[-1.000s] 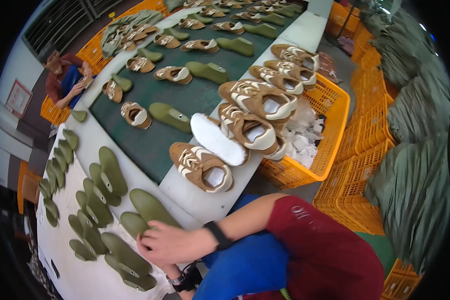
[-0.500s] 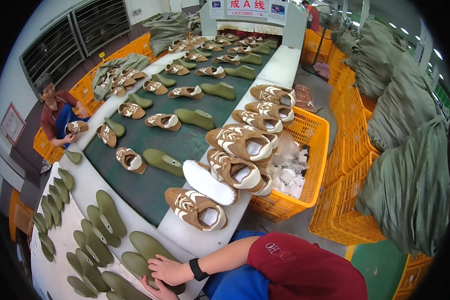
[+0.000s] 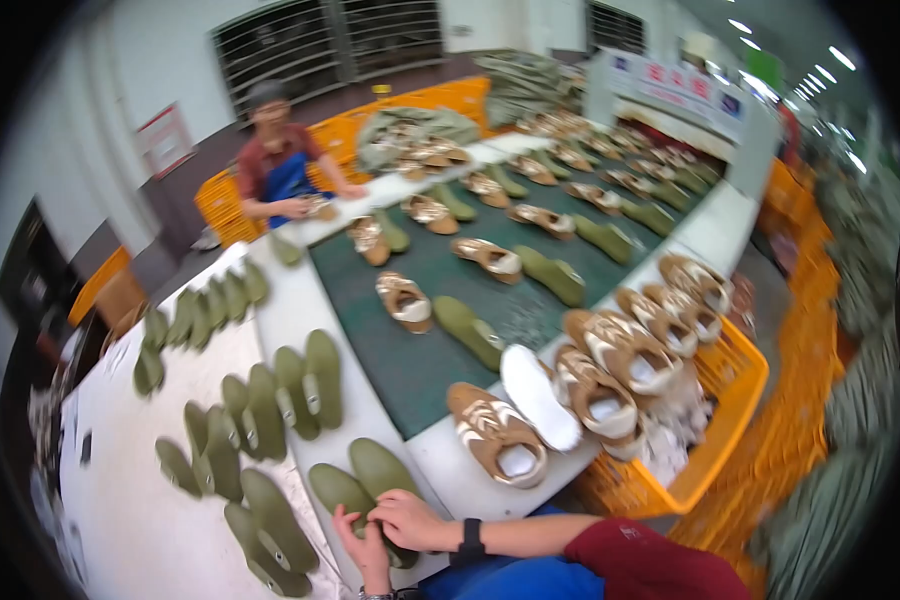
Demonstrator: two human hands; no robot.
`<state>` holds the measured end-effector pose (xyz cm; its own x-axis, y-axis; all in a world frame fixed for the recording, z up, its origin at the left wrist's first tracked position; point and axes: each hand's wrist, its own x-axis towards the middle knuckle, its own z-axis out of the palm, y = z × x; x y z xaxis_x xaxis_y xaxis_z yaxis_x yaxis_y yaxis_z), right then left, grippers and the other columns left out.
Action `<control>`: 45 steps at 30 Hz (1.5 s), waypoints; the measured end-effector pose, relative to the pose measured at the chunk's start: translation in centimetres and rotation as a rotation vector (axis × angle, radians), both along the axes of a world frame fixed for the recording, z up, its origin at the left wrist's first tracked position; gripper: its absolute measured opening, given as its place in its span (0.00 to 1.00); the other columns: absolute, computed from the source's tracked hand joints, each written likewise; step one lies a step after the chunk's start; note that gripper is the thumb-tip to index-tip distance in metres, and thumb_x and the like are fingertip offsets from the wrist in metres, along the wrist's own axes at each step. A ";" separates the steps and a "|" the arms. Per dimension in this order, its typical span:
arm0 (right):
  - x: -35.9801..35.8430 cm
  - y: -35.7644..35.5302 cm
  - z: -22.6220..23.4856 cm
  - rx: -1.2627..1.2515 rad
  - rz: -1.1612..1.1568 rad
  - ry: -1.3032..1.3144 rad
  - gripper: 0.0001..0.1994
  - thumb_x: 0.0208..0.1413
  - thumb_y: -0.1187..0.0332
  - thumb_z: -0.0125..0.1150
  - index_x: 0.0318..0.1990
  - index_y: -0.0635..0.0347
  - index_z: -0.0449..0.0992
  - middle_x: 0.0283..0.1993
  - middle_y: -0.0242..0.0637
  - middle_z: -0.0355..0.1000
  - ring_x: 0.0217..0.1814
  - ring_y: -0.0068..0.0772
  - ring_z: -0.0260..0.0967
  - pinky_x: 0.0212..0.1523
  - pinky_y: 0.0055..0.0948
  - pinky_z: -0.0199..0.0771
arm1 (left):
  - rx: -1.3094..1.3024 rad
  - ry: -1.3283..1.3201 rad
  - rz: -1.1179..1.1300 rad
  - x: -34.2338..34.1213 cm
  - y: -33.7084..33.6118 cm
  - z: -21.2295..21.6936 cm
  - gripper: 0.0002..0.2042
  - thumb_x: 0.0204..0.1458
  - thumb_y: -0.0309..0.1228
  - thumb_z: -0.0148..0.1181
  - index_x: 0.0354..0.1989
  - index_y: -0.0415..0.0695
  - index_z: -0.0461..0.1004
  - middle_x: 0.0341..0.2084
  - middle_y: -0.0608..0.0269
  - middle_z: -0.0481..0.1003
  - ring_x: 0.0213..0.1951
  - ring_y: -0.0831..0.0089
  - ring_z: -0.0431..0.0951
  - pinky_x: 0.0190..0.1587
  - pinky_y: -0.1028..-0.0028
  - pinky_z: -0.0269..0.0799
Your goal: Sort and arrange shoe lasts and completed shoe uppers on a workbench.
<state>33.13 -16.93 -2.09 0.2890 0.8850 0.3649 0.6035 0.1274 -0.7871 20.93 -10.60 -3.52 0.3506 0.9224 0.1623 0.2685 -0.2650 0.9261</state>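
Note:
At the near end of the white work surface, two olive-green shoe lasts lie side by side: a left last (image 3: 336, 487) and a right last (image 3: 382, 464). My left hand (image 3: 364, 555) is curled around the near end of the left last. Across the middle of the right last lies my right hand (image 3: 410, 522), its fingers bent over it and meeting the left hand's fingertips. A black band circles my right wrist. Just beyond, a brown and white sneaker (image 3: 495, 440) stands on the ledge beside an upturned white sole (image 3: 540, 398).
Several more lasts (image 3: 322, 380) stand in rows at left. Sneakers and lasts lie on the green conveyor belt (image 3: 370, 335). Stacked sneakers (image 3: 625, 350) line its right ledge above an orange crate (image 3: 745, 400) of white scraps. Across the belt, a person (image 3: 280, 165) handles a sneaker.
My view has swung left, so the belt and crates sit further right in the picture. Both hands stay at the same pair of lasts, with the left hand now showing more beside the right.

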 end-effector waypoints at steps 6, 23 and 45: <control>-0.1 -2.8 0.6 0.082 0.006 0.075 0.19 0.46 0.75 0.56 0.49 0.60 0.71 0.48 0.43 0.69 0.59 0.51 0.60 0.60 0.42 0.60 | 0.199 -0.110 0.015 -0.2 -3.7 1.6 0.04 0.47 0.23 0.54 0.22 0.39 0.69 0.27 0.57 0.74 0.44 0.56 0.72 0.61 0.56 0.52; 2.2 -1.2 -0.8 0.069 0.046 0.109 0.19 0.42 0.76 0.59 0.46 0.59 0.72 0.52 0.48 0.66 0.59 0.59 0.59 0.62 0.48 0.58 | 0.558 0.439 -0.074 3.0 -2.4 3.3 0.08 0.45 0.32 0.58 0.19 0.42 0.75 0.21 0.55 0.73 0.35 0.56 0.73 0.50 0.52 0.63; 14.8 -4.4 11.3 -0.543 0.079 1.108 0.17 0.55 0.58 0.59 0.50 0.43 0.66 0.36 0.23 0.69 0.18 0.12 0.61 0.14 0.11 0.56 | 0.584 0.347 -0.087 1.5 -2.5 2.8 0.07 0.43 0.33 0.62 0.21 0.44 0.75 0.26 0.58 0.74 0.40 0.59 0.71 0.54 0.53 0.60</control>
<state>47.93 -21.35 9.21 0.1469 0.8743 -0.4627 -0.4162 -0.3697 -0.8307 22.43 -13.06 -0.75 0.5408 0.6839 0.4897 0.4788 -0.7290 0.4893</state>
